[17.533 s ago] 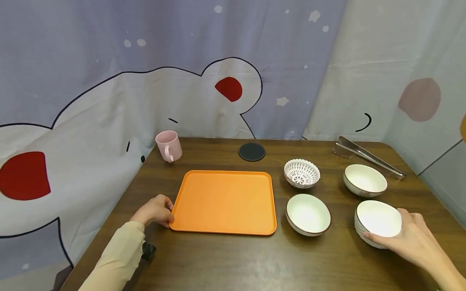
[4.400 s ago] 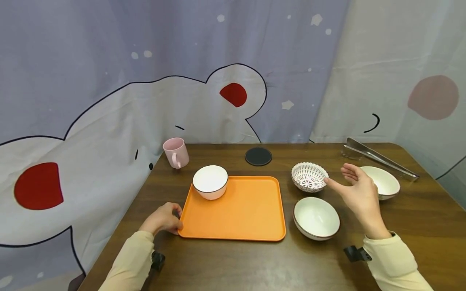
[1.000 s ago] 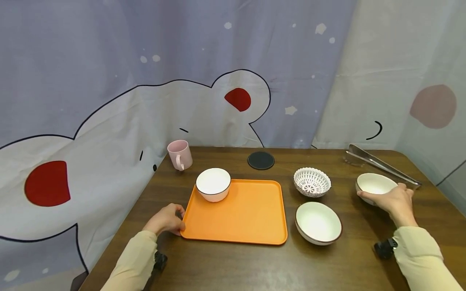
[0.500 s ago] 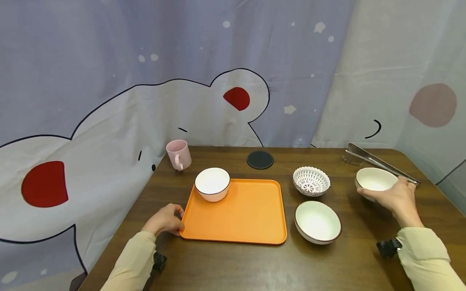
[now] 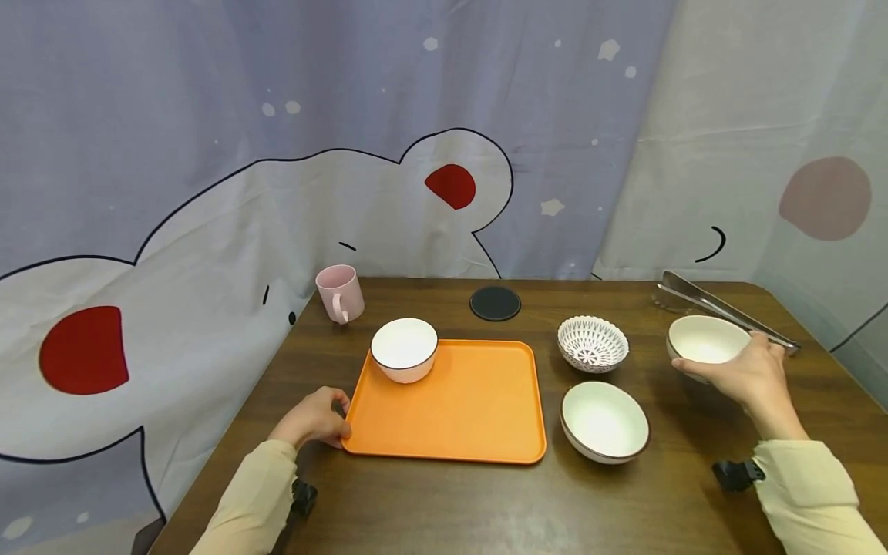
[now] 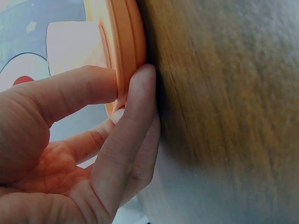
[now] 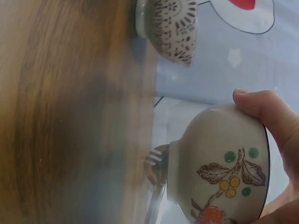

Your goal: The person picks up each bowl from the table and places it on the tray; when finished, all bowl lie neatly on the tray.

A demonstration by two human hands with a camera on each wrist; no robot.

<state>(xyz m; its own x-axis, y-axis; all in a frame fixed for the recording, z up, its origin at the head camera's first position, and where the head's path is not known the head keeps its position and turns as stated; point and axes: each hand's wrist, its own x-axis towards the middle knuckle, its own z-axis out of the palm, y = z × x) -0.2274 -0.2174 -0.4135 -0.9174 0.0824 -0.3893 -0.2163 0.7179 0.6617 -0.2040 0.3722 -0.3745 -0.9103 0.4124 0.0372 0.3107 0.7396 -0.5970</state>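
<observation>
My left hand (image 5: 315, 420) pinches the near left corner of an orange tray (image 5: 472, 416); in the left wrist view the thumb lies on the rim (image 6: 124, 42) and the fingers reach under it. A white bowl with a dark rim (image 5: 405, 351) stands upright at the tray's far left corner. At the right, my right hand (image 5: 752, 378) grips a cream bowl (image 5: 708, 339) by its rim. The right wrist view shows that bowl's painted branch and berries (image 7: 229, 182), with its foot raised off the table.
A lattice-patterned bowl (image 5: 593, 344) and a brown-rimmed bowl (image 5: 605, 422) stand between the tray and my right hand. Metal tongs (image 5: 728, 310) lie behind the held bowl. At the back are a pink mug (image 5: 341, 294) and a black round coaster (image 5: 495, 304).
Since the earliest frame, the white bowl has gone from the right side onto the tray. My right hand has since taken the cream bowl, lifted it and shifted slightly left. My left hand keeps its hold.
</observation>
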